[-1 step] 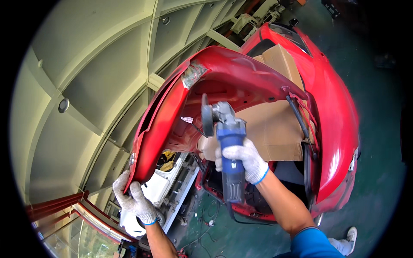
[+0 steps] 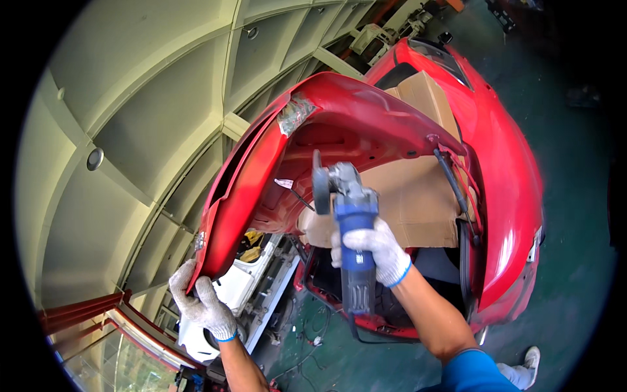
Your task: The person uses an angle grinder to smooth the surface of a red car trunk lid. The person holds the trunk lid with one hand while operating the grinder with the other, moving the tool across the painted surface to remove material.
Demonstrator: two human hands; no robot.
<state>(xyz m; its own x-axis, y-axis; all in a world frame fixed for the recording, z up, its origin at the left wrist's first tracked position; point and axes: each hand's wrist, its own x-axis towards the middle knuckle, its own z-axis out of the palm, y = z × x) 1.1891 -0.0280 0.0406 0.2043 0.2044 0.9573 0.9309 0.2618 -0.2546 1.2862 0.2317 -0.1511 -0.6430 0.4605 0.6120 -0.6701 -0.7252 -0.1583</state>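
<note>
A raised red tailgate (image 2: 238,202) stands over the open rear of a red car (image 2: 503,215). Its upper corner has a bare patch (image 2: 296,115), grey and scraped. My left hand (image 2: 208,307), in a white knitted glove, is closed around the tailgate's lower left edge. In my gloved right hand (image 2: 382,251) is a blue and grey angle grinder (image 2: 356,242), held upright by its body. The grinder's disc (image 2: 321,183) points up and left, apart from the red metal. Whether it spins I cannot tell.
Cardboard sheets (image 2: 411,196) cover the car's rear opening, near a black gas strut (image 2: 452,179). A cord (image 2: 372,340) trails from the grinder. White car body parts (image 2: 241,284) stand beyond the left hand. A shoe (image 2: 532,362) shows on the green floor, lower right.
The angle grinder in my right hand has shifted slightly down and to the right. My left hand keeps its hold on the tailgate edge.
</note>
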